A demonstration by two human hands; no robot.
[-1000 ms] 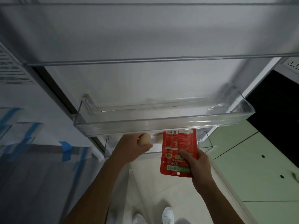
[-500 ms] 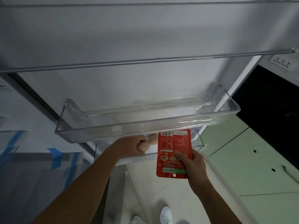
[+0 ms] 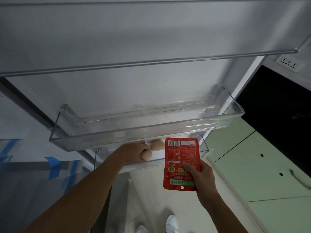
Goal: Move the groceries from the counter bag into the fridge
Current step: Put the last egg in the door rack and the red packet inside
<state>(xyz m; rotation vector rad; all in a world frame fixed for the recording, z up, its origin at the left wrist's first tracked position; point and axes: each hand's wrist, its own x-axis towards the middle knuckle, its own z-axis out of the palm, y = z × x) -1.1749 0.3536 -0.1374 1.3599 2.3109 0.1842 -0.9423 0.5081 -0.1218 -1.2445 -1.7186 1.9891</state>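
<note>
Eggs [image 3: 157,145] in lower door bin [image 3: 204,149]

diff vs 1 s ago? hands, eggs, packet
Left hand has carried its egg further into the lower door bin, beside the second egg, grip unchanged. Right hand still holds the red packet upright outside; nothing released.

only thing with any print is the red packet [image 3: 181,163], it's got a barcode up top, a white nutrition-type table and a green strip with characters near the bottom, but honestly all too small and blurry to read
</note>
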